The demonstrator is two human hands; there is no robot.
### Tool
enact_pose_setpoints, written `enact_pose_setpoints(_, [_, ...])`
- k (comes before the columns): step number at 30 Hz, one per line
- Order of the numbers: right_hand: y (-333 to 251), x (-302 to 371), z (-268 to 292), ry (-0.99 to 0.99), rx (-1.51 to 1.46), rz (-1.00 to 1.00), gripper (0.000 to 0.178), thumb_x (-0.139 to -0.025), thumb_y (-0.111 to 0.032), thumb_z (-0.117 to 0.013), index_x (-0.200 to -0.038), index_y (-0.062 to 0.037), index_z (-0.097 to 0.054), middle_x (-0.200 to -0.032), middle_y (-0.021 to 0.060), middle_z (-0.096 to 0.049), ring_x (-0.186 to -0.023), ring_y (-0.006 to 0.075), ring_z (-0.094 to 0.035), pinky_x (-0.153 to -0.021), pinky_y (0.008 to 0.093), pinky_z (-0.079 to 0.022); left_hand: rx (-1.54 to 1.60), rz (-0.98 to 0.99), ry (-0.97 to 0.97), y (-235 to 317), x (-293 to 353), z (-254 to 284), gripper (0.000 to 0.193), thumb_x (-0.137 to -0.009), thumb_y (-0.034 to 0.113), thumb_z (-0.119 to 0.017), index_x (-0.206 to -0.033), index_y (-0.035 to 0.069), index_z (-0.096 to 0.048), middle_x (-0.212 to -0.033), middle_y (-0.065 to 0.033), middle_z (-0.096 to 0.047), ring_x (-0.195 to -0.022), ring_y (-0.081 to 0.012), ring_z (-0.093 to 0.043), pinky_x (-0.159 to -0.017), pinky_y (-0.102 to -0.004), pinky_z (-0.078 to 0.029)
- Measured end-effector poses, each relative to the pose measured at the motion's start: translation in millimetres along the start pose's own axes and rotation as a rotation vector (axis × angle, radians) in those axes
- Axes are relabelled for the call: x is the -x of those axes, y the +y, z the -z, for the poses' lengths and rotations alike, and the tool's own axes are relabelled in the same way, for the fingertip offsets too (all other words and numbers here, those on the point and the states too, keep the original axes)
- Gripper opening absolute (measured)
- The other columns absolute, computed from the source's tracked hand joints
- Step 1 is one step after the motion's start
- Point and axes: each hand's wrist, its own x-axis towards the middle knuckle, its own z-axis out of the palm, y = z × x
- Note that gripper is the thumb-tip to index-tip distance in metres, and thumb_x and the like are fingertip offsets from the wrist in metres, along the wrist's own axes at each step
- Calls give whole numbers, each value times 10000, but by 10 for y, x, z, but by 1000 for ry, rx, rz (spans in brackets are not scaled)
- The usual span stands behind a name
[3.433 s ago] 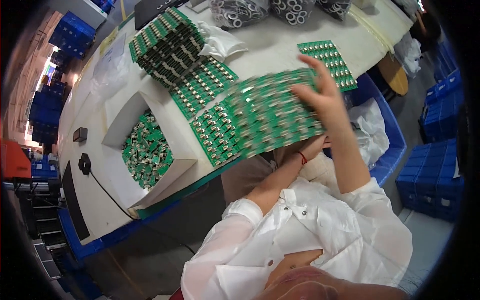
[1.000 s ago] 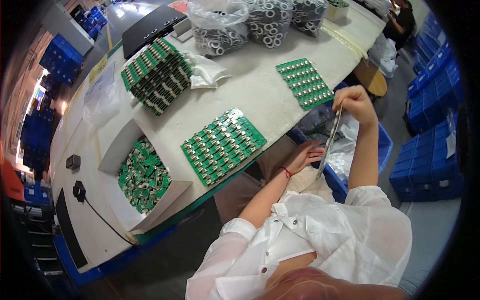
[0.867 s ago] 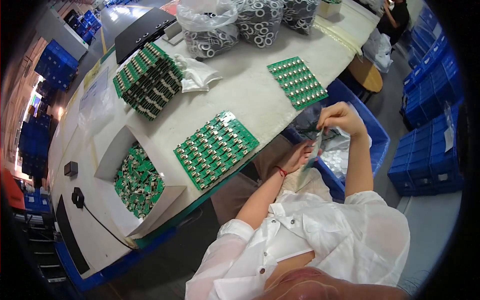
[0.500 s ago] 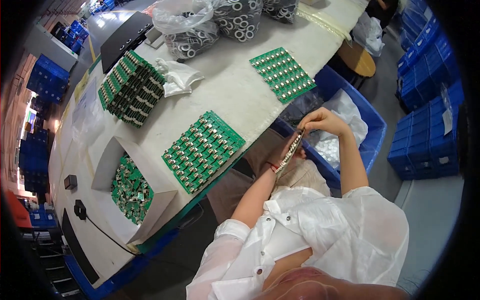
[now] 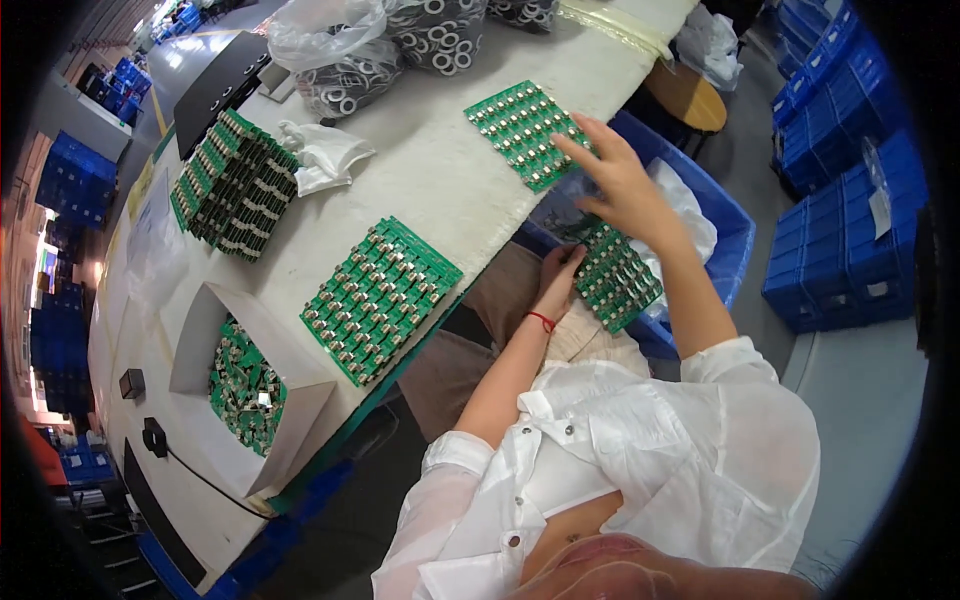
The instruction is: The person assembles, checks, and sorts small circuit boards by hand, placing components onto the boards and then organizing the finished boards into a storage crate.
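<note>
My left hand [image 5: 558,280], with a red string on its wrist, grips a green circuit board panel [image 5: 617,280] by its left edge above my lap. The panel's face with rows of small parts shows. My right hand [image 5: 630,190] is open, fingers spread, its fingertips over the right edge of another circuit board panel [image 5: 520,130] lying near the table's edge. Whether they touch it I cannot tell. A third panel [image 5: 380,300], with larger silvery parts, lies nearer on the table.
Left on the table [image 5: 420,180] stand a stack of board panels [image 5: 235,185] and a white open box [image 5: 305,430] of small green boards. Bags of ring-shaped parts [image 5: 435,35] sit at the back. A blue bin [image 5: 735,270] with white plastic bags stands right, below the table.
My right hand has let go of the held panel and moved up to the table panel. The held panel has turned from edge-on to face-up. The view has shifted slightly.
</note>
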Motion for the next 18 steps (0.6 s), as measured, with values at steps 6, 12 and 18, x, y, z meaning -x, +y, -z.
enact_pose_setpoints(6, [150, -33, -163, 9, 45, 114, 537, -608, 64, -687, -1099, -92, -537, -1245, 125, -516, -1159, 340, -501, -978, 419, -416, 9, -15, 15, 60, 69, -50, 310, -868, 289, -708, -1041, 47, -620, -920, 2, -623, -792, -73, -556, -659, -221, -436])
enact_pose_setpoints(12, [310, 75, 122, 50, 9, 93, 422, -572, 53, -688, -955, -56, -546, -1014, 104, -589, -1010, 326, -553, -855, 421, -459, 73, 23, 71, 175, 114, 49, 226, -854, 260, -727, -898, 116, -559, -807, 55, -550, -597, -38, -459, -469, -199, -350])
enact_pose_setpoints(18, [505, 394, 575, 291, -383, -221, 270, -818, -42, -714, -1062, 10, -611, -966, 68, -647, -862, 142, -604, -757, 265, -480, 231, -5, -46, 251, 186, -18, 218, -853, 170, -719, -865, 120, -507, -828, 24, -561, -665, -56, -545, -522, -213, -462])
